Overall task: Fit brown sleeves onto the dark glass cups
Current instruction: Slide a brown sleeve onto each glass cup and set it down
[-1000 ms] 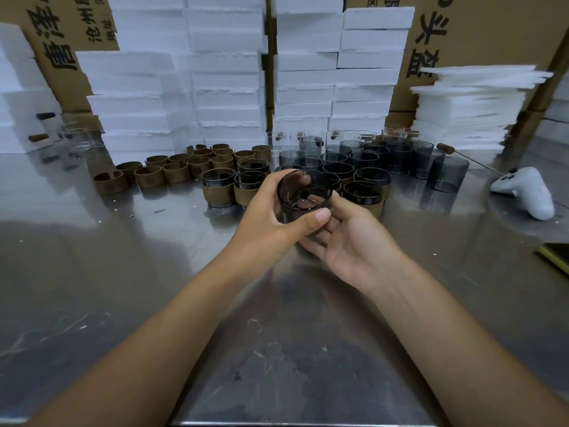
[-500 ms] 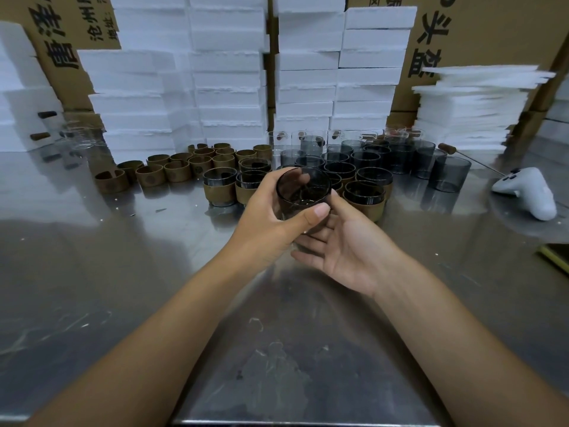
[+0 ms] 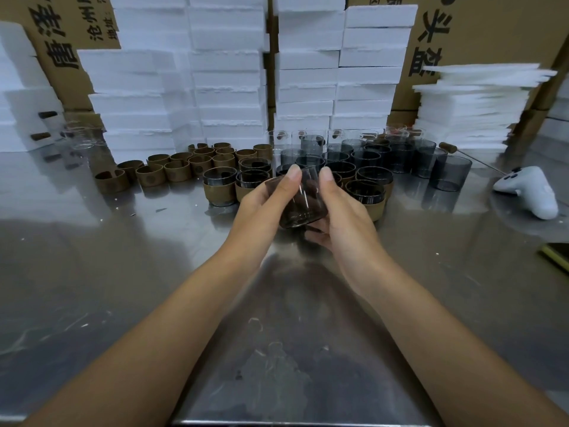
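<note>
- The left grip (image 3: 261, 204) and right grip (image 3: 341, 217) are both clamped on one bare dark cup (image 3: 300, 204), which is tipped and held above the surface (image 3: 123, 272).
- The smooth glass could slip from the fingertips and strike the sleeved cups (image 3: 220, 191) just behind.
- The loose brown sleeves (image 3: 177, 171) lie further left, so reaching for one would leave a single grip holding the cup.

Open room is offered across the near bench (image 3: 107, 288). Farther on, passage is blocked by loose brown sleeves (image 3: 177, 171) at left, crowded dark glass cups (image 3: 400, 157) at centre and a white controller (image 3: 529, 192) at right; the far edge is walled by foam stacks (image 3: 228, 72).
</note>
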### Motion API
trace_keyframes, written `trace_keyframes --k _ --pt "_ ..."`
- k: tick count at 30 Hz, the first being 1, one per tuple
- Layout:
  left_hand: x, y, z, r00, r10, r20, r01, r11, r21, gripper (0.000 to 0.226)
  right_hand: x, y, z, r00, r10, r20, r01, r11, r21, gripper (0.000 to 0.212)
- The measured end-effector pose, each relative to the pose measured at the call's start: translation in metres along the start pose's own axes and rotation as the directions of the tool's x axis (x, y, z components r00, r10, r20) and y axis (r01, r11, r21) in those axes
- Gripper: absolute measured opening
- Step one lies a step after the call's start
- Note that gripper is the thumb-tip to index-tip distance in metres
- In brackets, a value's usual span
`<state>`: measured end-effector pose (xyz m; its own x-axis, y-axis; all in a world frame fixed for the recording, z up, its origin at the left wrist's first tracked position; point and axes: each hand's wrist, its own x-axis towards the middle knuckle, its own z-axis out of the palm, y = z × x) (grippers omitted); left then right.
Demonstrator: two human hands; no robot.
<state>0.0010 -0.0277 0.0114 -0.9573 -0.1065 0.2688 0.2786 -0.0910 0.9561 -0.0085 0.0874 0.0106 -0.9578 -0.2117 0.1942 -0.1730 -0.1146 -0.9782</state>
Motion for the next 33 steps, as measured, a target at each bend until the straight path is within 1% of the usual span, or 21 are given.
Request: trace_keyframes --k 1,3,6,8,10,12,15,19,22,24,26,28,31,33 --pt "0.0 0.0 0.0 1.0 -0.001 0.012 0.001 1.0 -0.007 0.051 -0.002 0.0 0.0 1.0 -0.02 0.011 0.02 1.0 0.005 0.033" --pt "0.001 -0.002 -0.002 0.999 -0.002 0.038 0.003 1.0 -0.016 0.054 -0.004 -0.002 -0.001 0.999 -0.038 0.016 0.037 0.999 0.03 0.038" --pt "0.001 -0.002 -0.002 0.997 -0.028 0.073 0.028 1.0 0.002 0.054 -0.004 -0.002 -0.002 1.0 -0.006 0.009 0.006 1.0 0.028 0.042" --pt "0.001 -0.001 -0.002 0.996 -0.042 0.08 0.04 0.999 0.016 0.056 -0.004 -0.001 -0.002 1.0 0.008 -0.016 -0.007 0.999 0.039 0.038" --pt "0.001 -0.001 -0.001 0.996 -0.031 0.078 0.029 0.999 0.033 0.063 -0.004 -0.001 -0.001 0.999 0.001 -0.048 0.002 0.998 0.064 0.035" --pt "0.001 -0.001 -0.002 0.998 -0.014 0.061 0.012 0.999 0.039 0.067 -0.003 -0.001 -0.001 0.997 -0.006 -0.083 0.013 0.996 0.092 0.037" --pt "-0.001 -0.001 -0.001 0.999 0.027 0.035 -0.029 0.998 0.056 0.054 -0.002 -0.001 -0.002 0.993 0.006 -0.12 0.008 0.993 0.114 0.041" --pt "0.0 -0.001 -0.001 0.999 0.043 0.033 -0.045 0.997 0.062 0.042 -0.003 -0.001 -0.003 0.994 0.037 -0.101 -0.023 0.99 0.14 0.041" --pt "0.001 -0.003 -0.003 0.999 0.041 0.031 -0.043 0.997 0.065 0.043 -0.003 -0.002 -0.004 0.997 0.045 -0.065 -0.037 0.992 0.123 0.031" --pt "0.001 -0.004 -0.004 1.0 0.017 0.026 -0.018 0.998 0.054 0.052 -0.004 -0.002 -0.004 0.998 0.045 -0.052 -0.039 0.993 0.107 0.027" --pt "0.001 -0.004 -0.004 1.0 -0.016 0.018 0.016 1.0 0.015 0.061 -0.004 -0.003 -0.005 0.998 0.044 -0.047 -0.039 0.994 0.102 0.035" --pt "0.001 -0.003 -0.005 0.999 -0.038 0.021 0.039 0.999 -0.028 0.064 -0.004 -0.005 -0.006 0.998 0.038 -0.047 -0.033 0.994 0.103 0.046" --pt "0.0 -0.001 -0.004 0.997 -0.06 0.04 0.063 0.996 -0.066 0.066 -0.003 -0.005 -0.008 0.998 0.039 -0.042 -0.033 0.992 0.124 0.048" --pt "0.001 0.0 -0.005 0.996 -0.072 0.058 0.077 0.993 -0.09 0.063 -0.001 -0.004 -0.011 0.998 0.047 -0.047 -0.041 0.99 0.135 0.049"
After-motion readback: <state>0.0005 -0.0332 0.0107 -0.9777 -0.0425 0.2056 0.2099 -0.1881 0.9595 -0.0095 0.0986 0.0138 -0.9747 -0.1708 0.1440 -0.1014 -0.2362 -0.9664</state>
